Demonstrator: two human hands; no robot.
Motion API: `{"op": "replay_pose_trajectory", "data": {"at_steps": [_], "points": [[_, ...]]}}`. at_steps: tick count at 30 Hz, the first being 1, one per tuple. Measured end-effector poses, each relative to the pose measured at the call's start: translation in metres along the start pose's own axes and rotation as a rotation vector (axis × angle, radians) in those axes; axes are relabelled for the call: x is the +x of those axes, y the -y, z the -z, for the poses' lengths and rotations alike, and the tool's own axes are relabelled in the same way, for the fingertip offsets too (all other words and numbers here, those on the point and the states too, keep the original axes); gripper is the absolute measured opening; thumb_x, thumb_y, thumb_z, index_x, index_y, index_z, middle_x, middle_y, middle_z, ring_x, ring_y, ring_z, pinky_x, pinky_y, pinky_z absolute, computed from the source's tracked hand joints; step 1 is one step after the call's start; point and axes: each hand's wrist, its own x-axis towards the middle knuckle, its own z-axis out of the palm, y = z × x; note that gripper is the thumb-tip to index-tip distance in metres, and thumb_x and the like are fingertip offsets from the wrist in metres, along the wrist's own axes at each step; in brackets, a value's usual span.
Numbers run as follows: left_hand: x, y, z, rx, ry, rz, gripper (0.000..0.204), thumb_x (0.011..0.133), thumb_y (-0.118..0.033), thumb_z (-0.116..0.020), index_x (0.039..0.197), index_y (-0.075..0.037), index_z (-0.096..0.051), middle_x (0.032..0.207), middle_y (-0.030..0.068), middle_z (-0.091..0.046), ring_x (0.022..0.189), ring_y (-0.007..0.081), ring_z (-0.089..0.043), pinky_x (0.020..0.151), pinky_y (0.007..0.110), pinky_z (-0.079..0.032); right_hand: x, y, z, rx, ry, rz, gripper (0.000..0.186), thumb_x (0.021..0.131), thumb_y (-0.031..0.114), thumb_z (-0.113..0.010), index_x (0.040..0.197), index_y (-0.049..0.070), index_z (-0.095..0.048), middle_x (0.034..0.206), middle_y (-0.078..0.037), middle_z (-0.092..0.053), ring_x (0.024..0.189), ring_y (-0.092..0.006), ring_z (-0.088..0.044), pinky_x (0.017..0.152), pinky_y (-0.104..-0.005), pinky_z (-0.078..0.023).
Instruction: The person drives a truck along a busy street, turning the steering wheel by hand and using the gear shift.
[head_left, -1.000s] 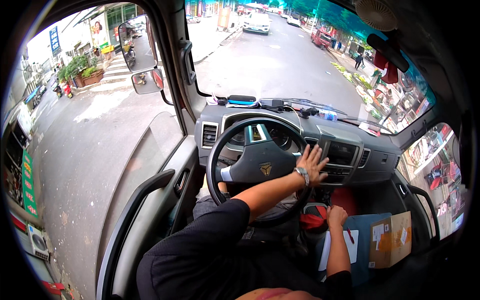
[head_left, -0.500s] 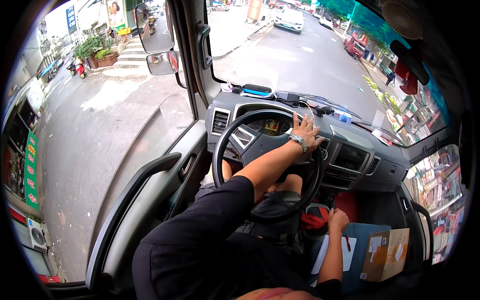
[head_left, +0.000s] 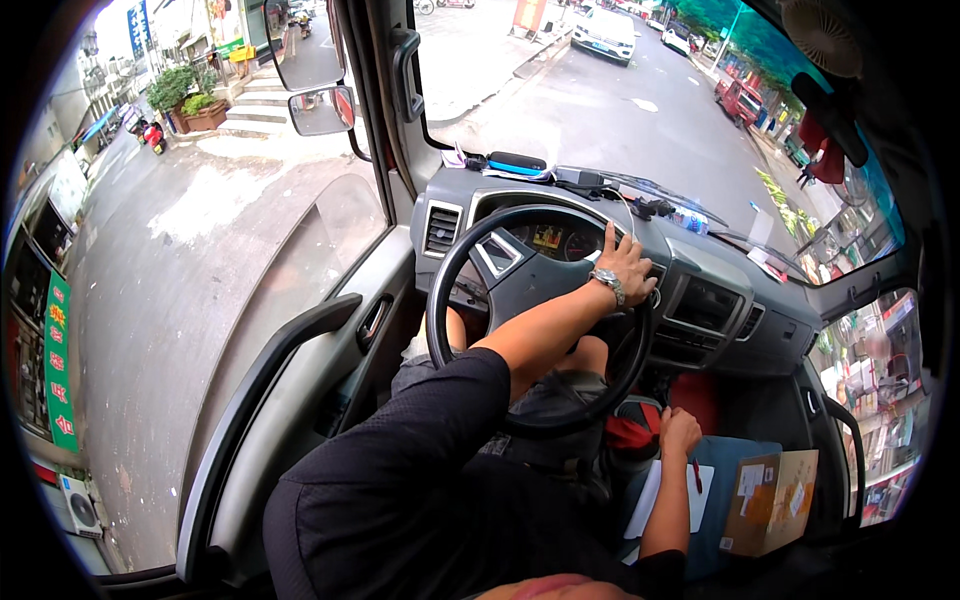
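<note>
My left arm, in a black sleeve, crosses over the black steering wheel (head_left: 437, 300). My left hand (head_left: 628, 270), with a metal watch (head_left: 608, 284) at its wrist, lies on the wheel's upper right rim. Its fingers are stretched out, not wrapped round the rim. My right hand (head_left: 680, 430) is closed in a fist low on the right, on the gear lever (head_left: 662, 396); the fist hides the knob. Beside that hand is a red and black cloth item (head_left: 632, 430). Below it lie white papers (head_left: 645, 500) and a red pen (head_left: 697, 476).
A cardboard box (head_left: 768, 500) sits on the blue seat (head_left: 715, 460) at the right. A blue and black case (head_left: 517, 163) lies on the dashboard (head_left: 690, 262). Through the windshield, a white car (head_left: 604, 36) and a red vehicle (head_left: 738, 101) are on the road.
The street outside has shifted right relative to the cab. My left hand sits slightly lower and further right, its fingers closer together. My right hand has stayed on the lever.
</note>
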Motion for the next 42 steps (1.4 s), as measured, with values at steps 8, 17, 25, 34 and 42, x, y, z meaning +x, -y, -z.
{"op": "replay_pose_trajectory", "data": {"at_steps": [8,17,25,34,42], "points": [[-0.029,-0.040,-0.053,-0.071,-0.230,-0.342,0.038,0.087,-0.042,-0.060,0.095,-0.008,-0.074,0.104,0.0130,-0.063,0.124,0.0338,-0.051,0.123,0.069,-0.012,0.003,0.003,0.006,-0.013,0.020,-0.013,0.037,0.096,0.042,-0.065,0.088,0.008,-0.079,0.089,-0.021,-0.076,0.088,-0.0413,-0.074,0.081,-0.0503,-0.059],[-0.207,-0.060,-0.036,-0.189,0.189,-0.794,0.043,0.094,-0.039,-0.051,0.107,-0.006,-0.075,0.137,0.0135,-0.062,0.150,0.0301,-0.036,0.128,0.060,-0.010,0.005,0.001,-0.005,-0.013,0.007,-0.002,0.036,0.094,0.042,-0.067,0.088,0.008,-0.079,0.089,-0.021,-0.075,0.086,-0.0413,-0.074,0.079,-0.0504,-0.058],[-0.312,0.049,0.082,0.019,0.130,-0.057,0.065,0.102,-0.041,-0.053,0.159,-0.014,-0.041,0.167,0.0168,-0.033,0.159,0.0348,-0.021,0.128,0.058,-0.007,0.028,0.007,0.026,0.208,0.295,0.204,0.038,0.090,0.043,-0.073,0.099,0.007,-0.081,0.091,-0.023,-0.074,0.094,-0.0423,-0.072,0.086,-0.0491,-0.057],[-0.208,0.181,0.087,0.187,-0.132,0.010,0.073,0.102,-0.045,-0.052,0.163,-0.011,-0.030,0.171,0.0179,-0.023,0.160,0.0375,-0.013,0.129,0.057,-0.004,0.154,0.153,0.082,1.006,-0.098,0.483,0.044,0.100,0.038,-0.068,0.121,0.000,-0.069,0.094,-0.016,-0.077,0.086,-0.0272,-0.075,0.081,-0.0374,-0.057],[-0.078,0.184,0.065,0.278,-0.023,-0.094,0.067,0.106,-0.050,-0.045,0.161,-0.014,-0.034,0.163,0.0124,-0.041,0.155,0.0307,-0.031,0.127,0.052,-0.018,0.084,0.178,0.033,1.327,0.240,0.004,0.054,0.100,0.050,-0.065,0.124,0.002,-0.059,0.082,-0.006,-0.066,0.058,-0.0136,-0.063,0.054,-0.0296,-0.051]]}}
